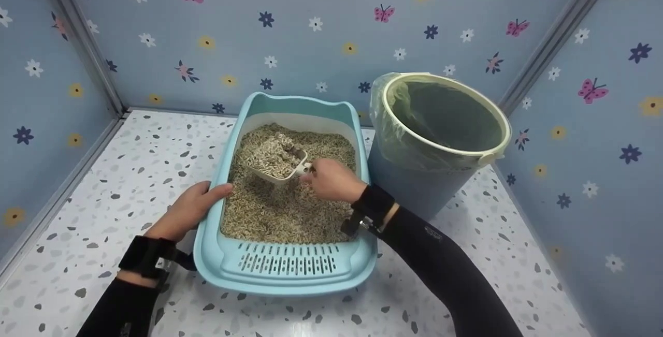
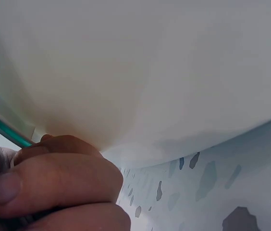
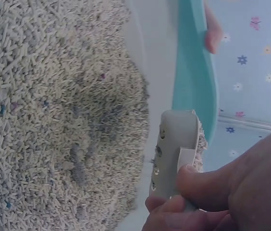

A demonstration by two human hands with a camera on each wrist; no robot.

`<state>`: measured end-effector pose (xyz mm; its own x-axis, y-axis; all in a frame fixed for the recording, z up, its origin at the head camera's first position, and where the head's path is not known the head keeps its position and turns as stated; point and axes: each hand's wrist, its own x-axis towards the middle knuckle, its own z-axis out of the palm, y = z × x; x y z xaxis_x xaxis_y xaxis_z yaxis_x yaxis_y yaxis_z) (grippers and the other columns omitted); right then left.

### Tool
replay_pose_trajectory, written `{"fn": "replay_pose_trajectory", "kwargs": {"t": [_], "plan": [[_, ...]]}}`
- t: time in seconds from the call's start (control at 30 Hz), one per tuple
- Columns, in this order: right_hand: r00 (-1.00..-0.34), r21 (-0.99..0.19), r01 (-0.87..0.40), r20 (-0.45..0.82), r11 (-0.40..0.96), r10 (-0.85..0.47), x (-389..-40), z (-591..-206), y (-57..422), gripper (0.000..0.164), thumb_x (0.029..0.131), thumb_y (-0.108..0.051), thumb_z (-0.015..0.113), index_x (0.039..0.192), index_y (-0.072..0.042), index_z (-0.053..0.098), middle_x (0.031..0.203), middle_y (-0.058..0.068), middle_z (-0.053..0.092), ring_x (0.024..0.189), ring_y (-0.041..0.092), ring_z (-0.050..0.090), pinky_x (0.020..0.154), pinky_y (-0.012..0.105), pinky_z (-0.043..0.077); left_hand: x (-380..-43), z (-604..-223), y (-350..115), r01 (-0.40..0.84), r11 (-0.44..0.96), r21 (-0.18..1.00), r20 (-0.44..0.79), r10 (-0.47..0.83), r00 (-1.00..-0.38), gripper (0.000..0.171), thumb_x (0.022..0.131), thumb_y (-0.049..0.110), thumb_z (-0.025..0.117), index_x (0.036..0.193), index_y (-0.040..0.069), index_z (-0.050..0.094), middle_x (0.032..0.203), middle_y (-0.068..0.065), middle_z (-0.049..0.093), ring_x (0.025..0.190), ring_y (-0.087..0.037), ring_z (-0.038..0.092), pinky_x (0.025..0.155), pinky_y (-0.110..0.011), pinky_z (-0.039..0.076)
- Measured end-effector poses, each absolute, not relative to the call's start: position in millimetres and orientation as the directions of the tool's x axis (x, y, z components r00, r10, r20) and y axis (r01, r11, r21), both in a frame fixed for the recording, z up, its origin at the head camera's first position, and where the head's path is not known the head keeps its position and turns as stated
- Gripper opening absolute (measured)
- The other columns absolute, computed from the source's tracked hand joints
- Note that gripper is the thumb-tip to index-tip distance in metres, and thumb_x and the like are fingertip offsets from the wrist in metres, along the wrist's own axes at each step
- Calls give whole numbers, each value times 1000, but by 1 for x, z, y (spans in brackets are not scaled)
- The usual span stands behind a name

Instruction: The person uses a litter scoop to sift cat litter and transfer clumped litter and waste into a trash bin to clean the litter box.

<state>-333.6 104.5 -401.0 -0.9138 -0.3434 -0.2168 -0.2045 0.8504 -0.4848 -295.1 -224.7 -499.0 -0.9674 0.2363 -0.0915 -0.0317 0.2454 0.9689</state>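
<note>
A light blue litter box (image 1: 285, 286) filled with pellet litter (image 1: 290, 218) sits on the speckled surface. At its left side my left hand (image 1: 191, 206) grips the rim, thumb lying over the top edge. Curled fingers (image 2: 68, 180) show under the rim against the pale outer wall in the left wrist view. My right hand (image 1: 335, 179) pinches the short handle of a pale slotted litter scoop (image 3: 176, 130), thumb on top. The scoop is heaped with litter and is held over the box. Its underside faces the right wrist camera.
Close by the box's right side stands a tall blue bin (image 1: 414, 176) with a pale rim, lined with a translucent yellowish bag (image 1: 386, 125). Flower-patterned panels (image 1: 311, 42) enclose the back and both sides. The box's front ledge (image 1: 287, 262) is slotted.
</note>
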Motion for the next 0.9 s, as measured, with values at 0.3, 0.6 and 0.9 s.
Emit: {"fn": "replay_pose_trajectory", "kwargs": {"t": [0.3,0.6,0.9], "plan": [[-922,-491,-236,-158,838,-352,-320,-389,116,25,115,-37,63,114,-13,69,91,1,64,73,17,57,65,35,54,-295,-500,-226,-41,246,968,-101,233,-967,65,115,50,59,136,-11,55,104,-21,74,77,-26,75,65,-37,64],[-922,-541,-277,-81,794,-378,-302,-373,135,24,115,-36,65,103,-15,66,83,-2,56,67,14,51,60,35,48,-295,-498,-226,-41,250,967,-101,230,-968,66,115,50,58,138,-13,54,109,-22,74,83,-27,76,71,-37,66],[-922,-507,-347,31,789,-386,-285,-369,161,33,113,-39,68,87,-19,60,74,-4,50,66,17,50,64,40,47,-295,-498,-226,-43,246,968,-102,233,-967,68,115,50,59,141,-13,54,112,-24,74,84,-29,78,73,-39,67]]}}
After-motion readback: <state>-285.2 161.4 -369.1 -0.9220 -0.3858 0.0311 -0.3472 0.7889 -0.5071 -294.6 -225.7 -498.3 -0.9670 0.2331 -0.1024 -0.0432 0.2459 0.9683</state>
